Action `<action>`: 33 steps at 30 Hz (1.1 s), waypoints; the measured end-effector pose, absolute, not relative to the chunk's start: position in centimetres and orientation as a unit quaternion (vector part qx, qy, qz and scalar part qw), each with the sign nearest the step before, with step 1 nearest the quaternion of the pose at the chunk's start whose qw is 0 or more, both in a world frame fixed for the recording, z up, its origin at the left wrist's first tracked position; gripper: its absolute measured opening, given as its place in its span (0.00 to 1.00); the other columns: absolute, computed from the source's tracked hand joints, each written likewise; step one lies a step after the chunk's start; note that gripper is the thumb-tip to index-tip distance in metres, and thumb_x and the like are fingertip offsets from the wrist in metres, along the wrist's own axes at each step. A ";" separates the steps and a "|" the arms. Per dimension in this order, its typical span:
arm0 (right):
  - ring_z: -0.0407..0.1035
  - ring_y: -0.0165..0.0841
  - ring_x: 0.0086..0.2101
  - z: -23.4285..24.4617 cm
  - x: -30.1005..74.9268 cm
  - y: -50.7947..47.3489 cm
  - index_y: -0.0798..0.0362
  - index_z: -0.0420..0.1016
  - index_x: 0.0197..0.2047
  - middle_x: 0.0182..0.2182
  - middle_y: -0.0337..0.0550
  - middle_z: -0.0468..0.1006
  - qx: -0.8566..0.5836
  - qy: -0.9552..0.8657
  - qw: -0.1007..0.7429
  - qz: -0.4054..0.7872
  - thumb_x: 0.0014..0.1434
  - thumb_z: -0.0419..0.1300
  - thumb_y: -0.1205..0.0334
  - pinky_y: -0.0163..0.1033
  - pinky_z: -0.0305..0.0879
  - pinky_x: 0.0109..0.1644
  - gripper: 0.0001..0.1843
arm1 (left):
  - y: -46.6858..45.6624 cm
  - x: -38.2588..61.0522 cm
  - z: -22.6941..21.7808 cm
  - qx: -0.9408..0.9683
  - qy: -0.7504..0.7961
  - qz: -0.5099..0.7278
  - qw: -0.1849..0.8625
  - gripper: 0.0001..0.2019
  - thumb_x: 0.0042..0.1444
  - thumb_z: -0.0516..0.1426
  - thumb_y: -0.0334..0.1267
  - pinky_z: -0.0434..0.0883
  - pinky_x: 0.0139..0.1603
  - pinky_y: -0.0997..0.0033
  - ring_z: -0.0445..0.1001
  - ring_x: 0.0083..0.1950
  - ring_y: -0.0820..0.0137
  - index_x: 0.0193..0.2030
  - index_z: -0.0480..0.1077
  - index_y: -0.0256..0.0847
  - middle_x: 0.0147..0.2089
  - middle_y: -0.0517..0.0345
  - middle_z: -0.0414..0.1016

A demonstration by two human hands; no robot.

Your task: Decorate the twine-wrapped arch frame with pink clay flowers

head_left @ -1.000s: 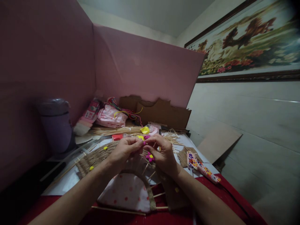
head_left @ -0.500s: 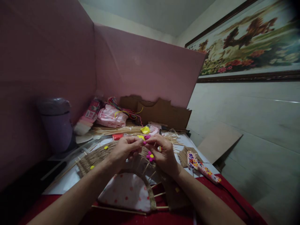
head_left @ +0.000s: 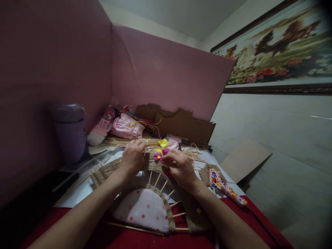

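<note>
A half-round frame of thin sticks bound in brown twine lies before me, its twine-wrapped arch (head_left: pixel 153 164) spanning the middle. White cloth with red dots (head_left: pixel 144 209) fills its inner half-circle. On the arch's upper part is a flower (head_left: pixel 158 157) of magenta clay-like petals with a yellow centre. My right hand (head_left: pixel 181 169) is closed, thumb and forefinger pinched at the flower's right side on what looks like a magenta petal. My left hand (head_left: pixel 132 158) has its fingers curled over the arch, left of the flower; the fingertips are hidden.
Yellow clay in a packet (head_left: pixel 163 143), bundled thin sticks (head_left: pixel 124 141) and torn cardboard (head_left: pixel 184 126) lie behind. A purple lidded bin (head_left: pixel 70 138) stands left. At right lies a flower-patterned glue gun (head_left: pixel 225 186) with a cord. A red cloth (head_left: pixel 95 228) covers the front.
My hands have parted from the small magenta piece they pinched together. The left has moved onto the arch; the right is now at the flower. The view has shifted slightly.
</note>
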State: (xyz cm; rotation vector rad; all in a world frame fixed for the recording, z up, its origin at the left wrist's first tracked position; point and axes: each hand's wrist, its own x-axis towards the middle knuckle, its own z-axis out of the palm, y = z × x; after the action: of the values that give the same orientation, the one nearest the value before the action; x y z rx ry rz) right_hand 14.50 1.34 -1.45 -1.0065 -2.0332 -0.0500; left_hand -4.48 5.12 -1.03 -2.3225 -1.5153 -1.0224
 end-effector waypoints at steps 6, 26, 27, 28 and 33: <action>0.67 0.33 0.34 -1.4 14.2 1.6 0.52 0.74 0.30 0.30 0.41 0.74 -0.419 -0.817 0.396 -0.027 0.54 0.61 0.72 0.37 0.61 0.38 0.06 | 4.2 -4.2 -0.5 -0.756 -0.562 -0.301 0.147 0.16 0.53 0.48 0.26 0.62 0.43 0.60 0.70 0.45 0.56 0.45 0.73 0.36 0.43 0.44 0.75; 0.68 0.34 0.35 -1.4 13.5 1.4 0.52 0.72 0.30 0.31 0.42 0.75 -0.457 -0.811 0.363 -0.044 0.56 0.61 0.67 0.39 0.61 0.40 0.04 | 3.6 -4.1 -0.3 -0.745 -0.577 -0.330 0.053 0.14 0.51 0.47 0.26 0.55 0.47 0.58 0.74 0.43 0.60 0.37 0.72 0.41 0.39 0.51 0.79; 0.68 0.34 0.35 -1.4 13.4 1.4 0.52 0.72 0.30 0.31 0.42 0.75 -0.459 -0.810 0.363 -0.045 0.56 0.61 0.67 0.39 0.61 0.40 0.04 | 3.6 -4.0 -0.3 -0.745 -0.577 -0.329 0.053 0.14 0.51 0.47 0.26 0.55 0.47 0.58 0.74 0.43 0.59 0.37 0.72 0.41 0.39 0.51 0.79; 0.68 0.34 0.35 -1.3 13.4 1.4 0.52 0.72 0.30 0.31 0.42 0.75 -0.462 -0.808 0.362 -0.045 0.56 0.61 0.67 0.39 0.61 0.40 0.04 | 3.6 -4.0 -0.3 -0.746 -0.577 -0.329 0.053 0.14 0.52 0.47 0.26 0.55 0.46 0.58 0.74 0.43 0.59 0.37 0.72 0.41 0.39 0.52 0.79; 0.67 0.34 0.33 -1.4 13.2 1.6 0.53 0.71 0.29 0.30 0.43 0.75 -0.477 -0.803 0.353 -0.051 0.57 0.61 0.65 0.38 0.59 0.38 0.05 | 3.5 -4.0 -0.3 -0.746 -0.575 -0.331 0.055 0.12 0.52 0.48 0.27 0.55 0.46 0.58 0.74 0.44 0.60 0.37 0.71 0.42 0.40 0.52 0.79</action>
State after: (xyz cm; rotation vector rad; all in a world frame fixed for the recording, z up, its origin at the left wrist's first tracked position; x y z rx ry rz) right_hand 13.15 1.56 -1.36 -1.2345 -2.0761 -0.1327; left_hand -3.99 3.53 -0.29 -2.2651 -1.7446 -1.0051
